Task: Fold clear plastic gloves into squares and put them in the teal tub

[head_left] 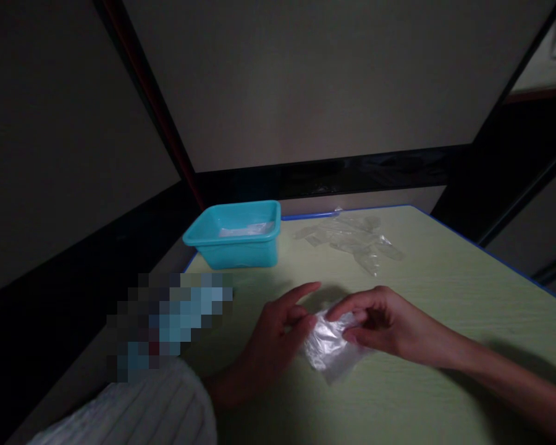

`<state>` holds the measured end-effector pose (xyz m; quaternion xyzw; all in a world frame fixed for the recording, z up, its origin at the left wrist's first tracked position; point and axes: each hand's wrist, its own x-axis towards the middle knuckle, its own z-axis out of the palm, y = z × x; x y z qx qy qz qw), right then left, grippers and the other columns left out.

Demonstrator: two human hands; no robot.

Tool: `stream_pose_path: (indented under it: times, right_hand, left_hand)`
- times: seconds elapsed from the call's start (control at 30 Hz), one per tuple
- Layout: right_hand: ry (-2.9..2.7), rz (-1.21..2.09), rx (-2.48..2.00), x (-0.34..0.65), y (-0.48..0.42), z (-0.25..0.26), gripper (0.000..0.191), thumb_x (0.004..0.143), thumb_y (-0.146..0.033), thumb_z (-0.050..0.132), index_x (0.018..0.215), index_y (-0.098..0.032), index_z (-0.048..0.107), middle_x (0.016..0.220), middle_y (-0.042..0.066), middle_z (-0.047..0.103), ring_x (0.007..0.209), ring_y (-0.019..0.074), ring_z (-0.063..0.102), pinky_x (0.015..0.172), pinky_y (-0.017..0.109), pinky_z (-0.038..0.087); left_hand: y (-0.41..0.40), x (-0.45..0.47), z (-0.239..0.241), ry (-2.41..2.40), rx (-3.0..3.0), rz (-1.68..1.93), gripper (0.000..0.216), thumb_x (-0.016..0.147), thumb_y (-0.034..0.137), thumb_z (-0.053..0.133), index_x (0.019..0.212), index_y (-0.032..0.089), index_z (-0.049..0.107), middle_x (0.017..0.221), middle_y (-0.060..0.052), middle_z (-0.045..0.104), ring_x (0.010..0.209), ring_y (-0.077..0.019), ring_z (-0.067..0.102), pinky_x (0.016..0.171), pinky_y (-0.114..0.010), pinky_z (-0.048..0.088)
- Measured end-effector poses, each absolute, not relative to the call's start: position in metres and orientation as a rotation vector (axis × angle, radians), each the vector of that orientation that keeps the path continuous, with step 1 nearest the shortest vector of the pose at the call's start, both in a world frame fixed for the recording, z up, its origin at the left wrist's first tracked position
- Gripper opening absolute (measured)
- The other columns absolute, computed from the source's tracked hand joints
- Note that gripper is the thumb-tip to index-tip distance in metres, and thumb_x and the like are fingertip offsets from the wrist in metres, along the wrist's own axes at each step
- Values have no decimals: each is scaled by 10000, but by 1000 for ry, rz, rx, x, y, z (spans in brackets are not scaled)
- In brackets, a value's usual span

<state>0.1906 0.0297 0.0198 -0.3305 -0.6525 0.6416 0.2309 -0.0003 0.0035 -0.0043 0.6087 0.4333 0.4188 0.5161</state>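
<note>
Smooth, grey panels [315,80] crossed by a glossy dark band rise behind a table [445,278] of pale, faintly grained green, trimmed in blue. Striped, light fabric [148,408] bulges at lower left, hiding most of the left forearm, and a pixelated patch [180,321] above it masks whatever lies at the table's left side. A turquoise tub [236,253], rectangular with rounded corners and a flared rim, stands at the far left corner. The right hand [375,321] has thumb and fingers closed on a crinkled, shiny clear plastic packet [328,349], low over the near middle of the table; the left hand [278,327], index finger lifted away from the thumb, meets its left edge, its grip impossible to tell. Beyond them lies crumpled, see-through film [347,235]. Whitish plastic [248,230] shows inside the tub.
</note>
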Motion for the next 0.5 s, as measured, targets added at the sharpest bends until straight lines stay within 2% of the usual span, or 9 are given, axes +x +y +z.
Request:
stream_pose_path:
  times: [0.27, 0.5]
  right_hand:
    - [-1825, 1739, -870, 190, 29, 20, 176, 701, -210, 668, 861, -144, 635, 533, -67, 490, 443, 44, 373, 405, 177, 264]
    - [-1775, 1726, -901, 193, 33, 17, 211, 685, -211, 685, 884, -146, 651, 596, -40, 582, 488, 58, 469, 457, 177, 365]
  left_hand:
    - [1, -2, 1, 1015, 1548, 1030, 494, 794, 283, 546, 1268, 148, 516, 517, 69, 416, 475, -74, 301, 465, -174, 263]
    - [8, 0, -1, 1059, 1407, 1029, 591, 770, 280, 569, 1321, 107, 441, 501, 83, 343, 475, -66, 256, 452, -169, 216]
